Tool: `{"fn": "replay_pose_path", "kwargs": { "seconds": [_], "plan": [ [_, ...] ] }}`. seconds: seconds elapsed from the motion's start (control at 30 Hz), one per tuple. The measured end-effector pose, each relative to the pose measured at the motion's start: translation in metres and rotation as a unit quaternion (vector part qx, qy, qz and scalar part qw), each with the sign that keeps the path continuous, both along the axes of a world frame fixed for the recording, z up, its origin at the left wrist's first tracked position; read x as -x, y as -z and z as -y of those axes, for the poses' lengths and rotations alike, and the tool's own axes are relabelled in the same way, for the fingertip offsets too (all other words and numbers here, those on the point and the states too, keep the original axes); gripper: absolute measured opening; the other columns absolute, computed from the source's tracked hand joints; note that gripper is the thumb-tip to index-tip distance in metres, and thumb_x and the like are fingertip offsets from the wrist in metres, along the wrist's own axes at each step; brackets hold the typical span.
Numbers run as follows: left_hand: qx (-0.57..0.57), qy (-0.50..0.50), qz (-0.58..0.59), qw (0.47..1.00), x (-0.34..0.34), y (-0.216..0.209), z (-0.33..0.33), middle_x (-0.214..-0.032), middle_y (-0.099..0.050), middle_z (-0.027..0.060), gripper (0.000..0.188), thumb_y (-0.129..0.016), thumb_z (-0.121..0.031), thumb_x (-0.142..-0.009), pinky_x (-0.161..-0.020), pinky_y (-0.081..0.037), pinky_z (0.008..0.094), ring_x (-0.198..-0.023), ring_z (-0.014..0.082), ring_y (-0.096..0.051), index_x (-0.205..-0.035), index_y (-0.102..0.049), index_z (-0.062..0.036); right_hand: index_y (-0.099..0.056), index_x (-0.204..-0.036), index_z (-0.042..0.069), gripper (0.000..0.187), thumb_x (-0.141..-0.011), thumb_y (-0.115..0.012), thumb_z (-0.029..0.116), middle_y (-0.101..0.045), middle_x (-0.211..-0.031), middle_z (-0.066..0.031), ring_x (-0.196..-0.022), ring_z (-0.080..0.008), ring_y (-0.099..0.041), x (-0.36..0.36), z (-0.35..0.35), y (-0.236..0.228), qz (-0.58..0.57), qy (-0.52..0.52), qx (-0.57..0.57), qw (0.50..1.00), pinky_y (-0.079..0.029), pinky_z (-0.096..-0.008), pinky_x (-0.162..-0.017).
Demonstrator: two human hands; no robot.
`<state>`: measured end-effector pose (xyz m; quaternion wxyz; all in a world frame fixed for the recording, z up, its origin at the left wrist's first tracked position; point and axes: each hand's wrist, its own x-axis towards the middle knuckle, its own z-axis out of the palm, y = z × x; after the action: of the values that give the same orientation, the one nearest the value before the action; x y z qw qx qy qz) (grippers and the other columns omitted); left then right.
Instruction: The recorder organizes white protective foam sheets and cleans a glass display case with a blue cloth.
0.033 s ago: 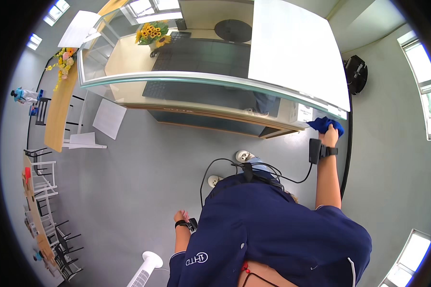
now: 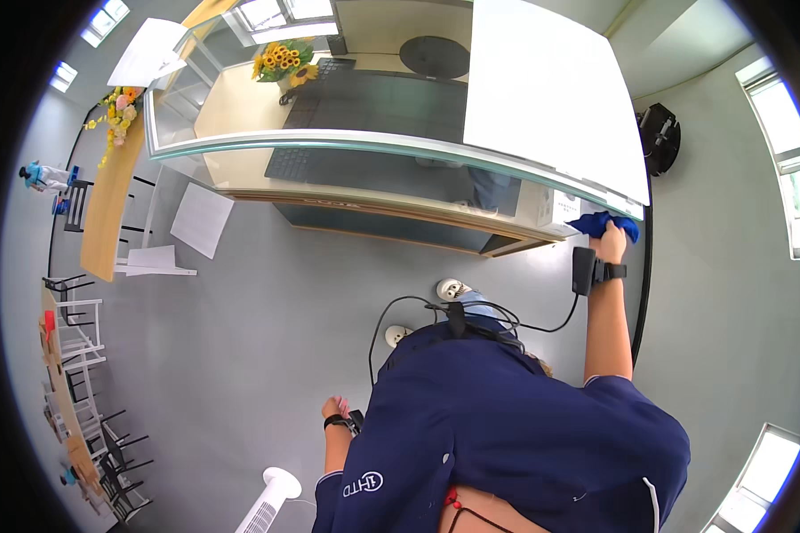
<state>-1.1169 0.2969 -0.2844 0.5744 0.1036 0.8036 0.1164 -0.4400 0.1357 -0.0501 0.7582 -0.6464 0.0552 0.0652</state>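
Note:
My right hand [image 2: 610, 243] is stretched forward and closed on a blue cloth [image 2: 606, 224]. The cloth lies bunched against the right front corner of a glass display case [image 2: 391, 147], just below its top edge. Behind the glass, close to the cloth, stands a white box [image 2: 556, 210]. My left hand [image 2: 335, 407] hangs low beside my body, away from the case. Its fingers look curled in, with nothing visible in them. Each wrist wears a black strap with a small device, and a black cable runs from the right one.
A large white sheet [image 2: 556, 98] covers the case's right top. Inside the case are a dark flat panel [image 2: 373, 102] and sunflowers [image 2: 284, 64]. A wooden table [image 2: 111, 204] and several chairs stand left. A white fan [image 2: 280, 484] is near my left side. Wall at right.
My right hand has shifted slightly forward and left with the blue cloth, which now lies closer to the case's top edge. My left hand has hardly moved.

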Motion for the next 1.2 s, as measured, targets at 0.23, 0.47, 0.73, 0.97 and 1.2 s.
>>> {"fn": "replay_pose_path", "kwargs": {
  "seconds": [0.23, 0.47, 0.73, 0.97, 1.2],
  "plan": [
    [-0.086, -0.095, 0.058, 0.990, 0.029, -0.011, 0.046, -0.111, -0.050, 0.0038, 0.038, -0.042, -0.023, -0.080, -0.065, -0.043, 0.0277, -0.091, 0.0182, -0.053, -0.114, -0.040, -0.0075, -0.061, -0.070, 0.006, 0.035, -0.058, -0.066, 0.039, -0.059, -0.068, -0.0141, -0.063, -0.0305, -0.057, 0.014, -0.094, 0.041, 0.309, -0.275, 0.662, 0.625, -0.046, -0.0373, -0.059],
    [-0.047, -0.130, 0.072, 0.988, 0.094, 0.060, 0.141, -0.110, -0.050, 0.0066, 0.039, -0.042, -0.024, -0.080, -0.067, -0.043, 0.0291, -0.093, 0.0204, -0.052, -0.115, -0.040, -0.0067, -0.052, -0.089, -0.008, 0.022, -0.077, -0.044, 0.008, -0.057, -0.085, -0.0136, -0.079, -0.0224, -0.054, 0.136, -0.300, 0.016, -0.252, -0.417, -0.044, 0.872, -0.041, -0.0291, -0.074],
    [-0.008, -0.137, 0.061, 0.989, 0.074, 0.038, 0.136, -0.111, -0.050, 0.0073, 0.038, -0.042, -0.026, -0.080, -0.066, -0.042, 0.0304, -0.094, 0.0215, -0.052, -0.113, -0.041, -0.0070, -0.035, -0.108, -0.011, 0.028, -0.083, -0.032, 0.001, -0.044, -0.111, -0.0213, -0.103, -0.0293, -0.044, 0.103, -0.191, -0.060, -0.356, -0.271, -0.254, 0.857, -0.033, -0.0401, -0.094],
    [-0.081, -0.063, 0.059, 0.993, 0.002, 0.010, 0.018, -0.111, -0.050, 0.0079, 0.037, -0.041, -0.027, -0.080, -0.065, -0.042, 0.0316, -0.094, 0.0224, -0.052, -0.112, -0.042, -0.0074, -0.044, -0.098, -0.006, 0.022, -0.078, -0.033, -0.004, -0.051, -0.101, -0.0176, -0.095, -0.0271, -0.050, 0.012, -0.021, -0.048, -0.239, -0.005, -0.115, 0.964, -0.038, -0.0381, -0.088],
    [-0.203, 0.076, 0.101, 0.971, -0.072, 0.003, -0.044, -0.106, -0.053, 0.0070, 0.032, -0.044, -0.025, -0.083, -0.061, -0.042, 0.0300, -0.085, 0.0197, -0.056, -0.109, -0.044, -0.0068, -0.059, -0.076, 0.000, 0.018, -0.063, -0.060, 0.012, -0.059, -0.070, -0.0140, -0.066, -0.0222, -0.059, 0.003, -0.002, -0.011, 0.079, -0.224, 0.328, 0.914, -0.044, -0.0309, -0.061]
  ]
}}
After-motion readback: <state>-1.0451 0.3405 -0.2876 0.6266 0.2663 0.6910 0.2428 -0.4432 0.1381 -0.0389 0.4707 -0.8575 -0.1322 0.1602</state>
